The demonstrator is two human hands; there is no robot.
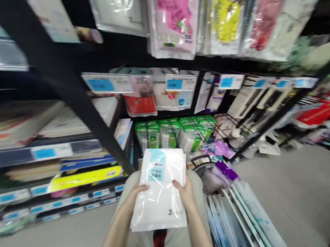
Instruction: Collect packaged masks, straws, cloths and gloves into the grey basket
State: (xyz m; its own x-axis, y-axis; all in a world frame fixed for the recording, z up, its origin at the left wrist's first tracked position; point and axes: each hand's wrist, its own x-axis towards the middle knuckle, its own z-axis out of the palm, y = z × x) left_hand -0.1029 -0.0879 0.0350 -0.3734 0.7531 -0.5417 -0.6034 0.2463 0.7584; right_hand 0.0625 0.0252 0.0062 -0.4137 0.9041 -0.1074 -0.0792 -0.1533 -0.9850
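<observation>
A flat white plastic packet (163,199) with a pale blue label is held upright between both hands, above the knees. On its left edge my left hand (138,196) is closed, the thumb lying across the front. The right edge is gripped by my right hand (185,192), also with its thumb on the front and the other fingers hidden behind. A "2" is printed near the lower right corner. Just beyond the packet lie several green-and-clear packs (171,132) in a wire rack. A row of upright pale blue and white packets (241,211) stands at the lower right.
Bagged pink gloves (174,19) and yellow gloves (227,17) hang overhead. Black shelf posts (77,95) slant down on the left. Price labels (176,82) line the shelf edges. A yellow packet (85,179) lies on a left shelf. Grey floor (295,190) extends to the right.
</observation>
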